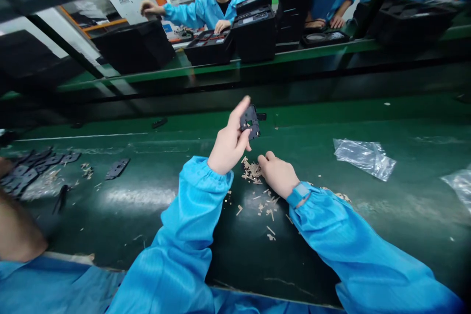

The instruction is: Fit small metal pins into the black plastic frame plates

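My left hand (230, 142) grips a small black plastic part (250, 120) with cut-outs, holding it up above the green table between thumb and fingers. Lower and to the right, my right hand (277, 172) reaches down at a pile of small tan pieces (251, 169). Its fingers are curled together at the pile's right edge, and whatever they may pinch is hidden. More tan bits (271, 211) lie scattered below that hand. A blue band circles my right wrist.
On the left lie several black plastic parts (27, 171), with a single one (117, 169) nearer me. Clear plastic bags (364, 157) rest at right. A co-worker's arm (18, 225) is at the left edge. Black boxes (253, 34) and people in blue stand beyond the raised ledge.
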The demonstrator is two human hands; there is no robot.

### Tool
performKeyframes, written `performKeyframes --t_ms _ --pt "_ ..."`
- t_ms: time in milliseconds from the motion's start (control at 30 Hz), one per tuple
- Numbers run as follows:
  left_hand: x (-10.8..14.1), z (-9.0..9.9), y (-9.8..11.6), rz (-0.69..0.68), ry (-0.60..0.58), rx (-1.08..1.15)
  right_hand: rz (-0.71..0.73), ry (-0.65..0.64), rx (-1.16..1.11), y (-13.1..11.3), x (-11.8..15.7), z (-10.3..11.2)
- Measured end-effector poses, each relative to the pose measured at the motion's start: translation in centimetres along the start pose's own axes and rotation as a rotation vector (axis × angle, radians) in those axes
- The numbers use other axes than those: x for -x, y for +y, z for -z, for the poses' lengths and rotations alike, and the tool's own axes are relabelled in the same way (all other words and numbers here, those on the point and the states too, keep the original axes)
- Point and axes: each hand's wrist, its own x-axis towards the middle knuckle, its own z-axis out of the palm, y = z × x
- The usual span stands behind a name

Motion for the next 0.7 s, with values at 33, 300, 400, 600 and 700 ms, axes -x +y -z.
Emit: performKeyframes --t_ms 33,300,400,600,700 --pt "0.0 0.1 -0.1 -0.03 -0.022 -0.089 0.008 0.023 -0.034 0.3 0.2 0.4" --pt "0.1 -1.0 0.1 -0.161 -0.456 -0.269 0.108 0.201 -0.409 2.9 2.5 4.2" --pt "0.0 -1.5 -0.1 -0.151 -0.425 -0.24 0.121 0.205 -0.491 2.7 2.2 4.0" --pt "-0.5 -1.5 -1.7 -0.117 -0.517 -0.444 0.092 0.182 -0.599 2.7 1.5 3.5" --pt "-0.5 -1.7 -2.2 -0.085 -0.518 -0.466 0.05 0.18 -0.663 3.3 1.4 3.5"
